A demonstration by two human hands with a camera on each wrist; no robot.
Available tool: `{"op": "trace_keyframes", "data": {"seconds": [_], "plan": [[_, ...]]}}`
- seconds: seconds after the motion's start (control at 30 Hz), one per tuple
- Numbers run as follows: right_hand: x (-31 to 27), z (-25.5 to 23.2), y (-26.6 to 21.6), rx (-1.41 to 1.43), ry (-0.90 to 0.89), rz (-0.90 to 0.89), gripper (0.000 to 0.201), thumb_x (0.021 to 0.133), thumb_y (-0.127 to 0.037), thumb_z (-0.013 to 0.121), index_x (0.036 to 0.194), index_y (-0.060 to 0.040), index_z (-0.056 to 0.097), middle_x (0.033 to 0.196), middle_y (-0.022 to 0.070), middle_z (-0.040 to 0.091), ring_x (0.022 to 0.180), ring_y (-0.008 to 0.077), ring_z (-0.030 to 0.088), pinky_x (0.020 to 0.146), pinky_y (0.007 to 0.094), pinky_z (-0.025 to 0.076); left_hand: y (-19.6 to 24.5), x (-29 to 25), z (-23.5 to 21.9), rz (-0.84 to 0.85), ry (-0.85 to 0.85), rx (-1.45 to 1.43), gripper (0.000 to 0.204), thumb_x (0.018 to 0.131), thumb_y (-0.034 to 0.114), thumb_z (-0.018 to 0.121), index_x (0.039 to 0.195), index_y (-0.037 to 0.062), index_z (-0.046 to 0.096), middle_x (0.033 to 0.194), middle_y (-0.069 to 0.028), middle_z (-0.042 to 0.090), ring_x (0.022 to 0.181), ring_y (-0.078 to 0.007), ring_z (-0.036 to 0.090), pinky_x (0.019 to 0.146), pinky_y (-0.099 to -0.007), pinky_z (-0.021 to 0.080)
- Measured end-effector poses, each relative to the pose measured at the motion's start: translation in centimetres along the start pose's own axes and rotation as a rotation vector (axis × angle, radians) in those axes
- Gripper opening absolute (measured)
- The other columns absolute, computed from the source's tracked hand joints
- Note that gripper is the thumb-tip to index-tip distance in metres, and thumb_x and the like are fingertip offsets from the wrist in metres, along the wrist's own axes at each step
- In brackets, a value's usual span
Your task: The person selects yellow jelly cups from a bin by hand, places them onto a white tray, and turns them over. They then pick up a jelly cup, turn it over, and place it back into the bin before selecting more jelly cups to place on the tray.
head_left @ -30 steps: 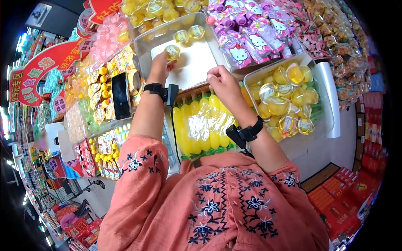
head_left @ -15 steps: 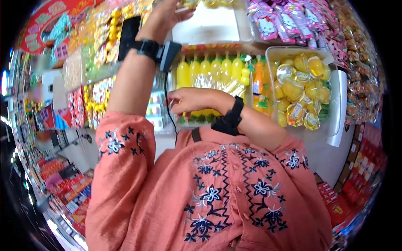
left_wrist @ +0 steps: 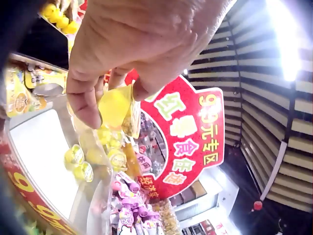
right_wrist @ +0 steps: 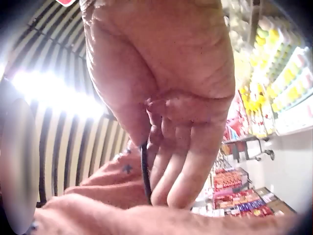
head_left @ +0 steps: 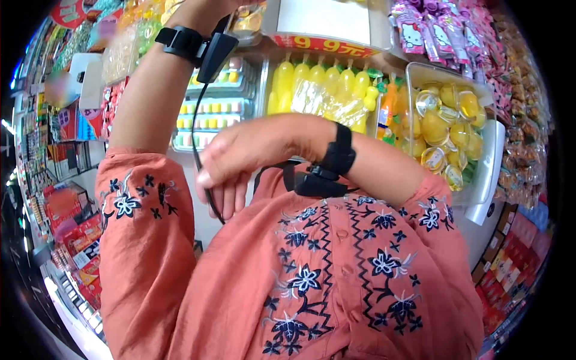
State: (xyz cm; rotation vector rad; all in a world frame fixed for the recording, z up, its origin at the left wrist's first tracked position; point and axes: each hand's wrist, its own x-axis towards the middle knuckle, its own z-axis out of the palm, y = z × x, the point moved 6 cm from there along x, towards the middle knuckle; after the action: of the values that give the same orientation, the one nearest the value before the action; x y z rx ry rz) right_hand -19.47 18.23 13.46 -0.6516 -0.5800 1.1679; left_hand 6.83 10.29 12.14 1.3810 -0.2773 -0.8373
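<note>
My left hand [head_left: 207, 11] is cut off by the top edge of the head view. In the left wrist view its thumb and fingers pinch a yellow jelly cup [left_wrist: 115, 106], above more cups at the back of the display. Low in front of the shirt, my right hand [head_left: 240, 150] holds a thin black cable [head_left: 194, 123] between thumb and fingers. This cable runs up to the camera on my left wrist. Two jelly cups [left_wrist: 78, 164] sit in the white-bottomed tray [left_wrist: 41, 147].
A box of yellow jelly cups [head_left: 444, 129] stands at the right. Long yellow tube packs [head_left: 324, 90] lie in the middle, with purple pouches [head_left: 420, 33] behind. A red sign [left_wrist: 195, 132] rises beyond the tray. Trays of small coloured sweets [head_left: 219, 111] lie left of the tubes.
My left hand has left the white-bottomed tray and moved up and left, out of the head view's top edge. The right hand has come down and left and taken hold of the cable.
</note>
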Motion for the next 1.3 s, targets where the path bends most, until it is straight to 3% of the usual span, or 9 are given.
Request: {"op": "trace_keyframes", "data": {"seconds": [0.1, 0.2, 0.3, 0.47, 0.6, 0.83, 0.93, 1.03, 1.3], "plan": [[-4.0, -1.2, -5.2, -0.037, 0.318, -0.245, 0.038, 0.101, -0.033, 0.051, 0.086, 0.0007, 0.057, 0.090, 0.0213, 0.071, 0.077, 0.0280, 0.072, 0.070, 0.0361, 0.059, 1.3, 1.6, 0.4, -0.003, -0.049, 0.041, 0.030, 0.099, 0.029, 0.055, 0.116, 0.0048, 0.058, 0.108, -0.0163, 0.066, 0.095, -0.0278, 0.066, 0.076, -0.0377, 0.056], [-9.7, -4.9, -7.2, -0.068, 0.583, -0.446, 0.027, 0.097, -0.024, 0.053, 0.086, -0.0013, 0.059, 0.075, 0.0123, 0.067, 0.070, 0.0238, 0.070, 0.066, 0.0348, 0.058, 0.9, 8.8, 0.1, 0.065, -0.105, 0.086, 0.039, 0.101, 0.029, 0.049, 0.127, -0.0001, 0.048, 0.120, -0.0202, 0.063, 0.107, -0.0311, 0.067, 0.091, -0.0393, 0.057], [-14.1, -6.6, -7.1, -0.371, 0.904, -0.364, 0.023, 0.098, -0.024, 0.054, 0.087, -0.0033, 0.058, 0.073, 0.0071, 0.064, 0.065, 0.0159, 0.065, 0.061, 0.0294, 0.053, 1.3, 7.9, 5.1, 0.105, -0.052, 0.054, 0.038, 0.099, 0.027, 0.054, 0.125, 0.0002, 0.050, 0.116, -0.0184, 0.063, 0.100, -0.0291, 0.068, 0.085, -0.0373, 0.057], [-18.3, -9.7, -3.6, -0.422, 1.228, -0.263, 0.026, 0.098, -0.027, 0.057, 0.093, -0.0018, 0.059, 0.078, 0.0054, 0.067, 0.071, 0.0129, 0.064, 0.064, 0.0265, 0.051, -3.0, 13.6, 5.0, 0.117, -0.086, 0.000, 0.036, 0.097, 0.024, 0.057, 0.125, 0.0021, 0.051, 0.114, -0.0138, 0.063, 0.099, -0.0280, 0.067, 0.085, -0.0374, 0.055], [-19.9, -12.5, -1.1, -0.367, 1.375, -0.249, 0.026, 0.099, -0.027, 0.056, 0.099, -0.0013, 0.060, 0.087, 0.0028, 0.064, 0.082, 0.0102, 0.064, 0.076, 0.0257, 0.052, -6.3, 17.0, 4.2, 0.033, -0.024, -0.024, 0.034, 0.100, 0.021, 0.051, 0.126, -0.0004, 0.054, 0.118, -0.0145, 0.061, 0.098, -0.0257, 0.065, 0.085, -0.0372, 0.056], [-20.9, -14.9, -0.2, -0.338, 1.457, -0.257, 0.025, 0.098, -0.027, 0.057, 0.098, -0.0012, 0.060, 0.086, 0.0024, 0.064, 0.079, 0.0090, 0.059, 0.074, 0.0262, 0.050, -12.1, 21.9, 0.3, -0.135, 0.099, 0.074, 0.032, 0.101, 0.015, 0.043, 0.126, -0.0034, 0.052, 0.118, -0.0183, 0.059, 0.099, -0.0313, 0.062, 0.083, -0.0447, 0.057], [-21.0, -15.4, -0.1, -0.314, 1.474, -0.286, 0.026, 0.097, -0.026, 0.057, 0.097, -0.0004, 0.061, 0.085, 0.0024, 0.064, 0.078, 0.0093, 0.058, 0.072, 0.0263, 0.049, -13.2, 23.6, -0.4, -0.146, 0.149, 0.023, 0.027, 0.096, 0.009, 0.044, 0.117, -0.0040, 0.056, 0.105, -0.0183, 0.062, 0.082, -0.0317, 0.066, 0.064, -0.0431, 0.059], [-21.4, -15.5, 0.0, -0.281, 1.485, -0.307, 0.027, 0.097, -0.026, 0.058, 0.097, 0.0004, 0.062, 0.083, 0.0021, 0.063, 0.075, 0.0092, 0.056, 0.070, 0.0270, 0.047, -14.1, 24.6, -0.5, -0.214, 0.170, 0.092, 0.032, 0.098, 0.010, 0.042, 0.125, -0.0047, 0.052, 0.120, -0.0199, 0.059, 0.099, -0.0328, 0.064, 0.082, -0.0457, 0.059], [-22.3, -15.7, 0.8, -0.203, 1.501, -0.334, 0.022, 0.096, -0.021, 0.057, 0.097, -0.0001, 0.061, 0.084, 0.0018, 0.062, 0.077, 0.0085, 0.056, 0.070, 0.0262, 0.047, -15.1, 25.0, -0.4, -0.280, 0.258, 0.097, 0.032, 0.096, 0.007, 0.043, 0.124, -0.0035, 0.053, 0.112, -0.0198, 0.063, 0.086, -0.0312, 0.068, 0.070, -0.0421, 0.060]]}}
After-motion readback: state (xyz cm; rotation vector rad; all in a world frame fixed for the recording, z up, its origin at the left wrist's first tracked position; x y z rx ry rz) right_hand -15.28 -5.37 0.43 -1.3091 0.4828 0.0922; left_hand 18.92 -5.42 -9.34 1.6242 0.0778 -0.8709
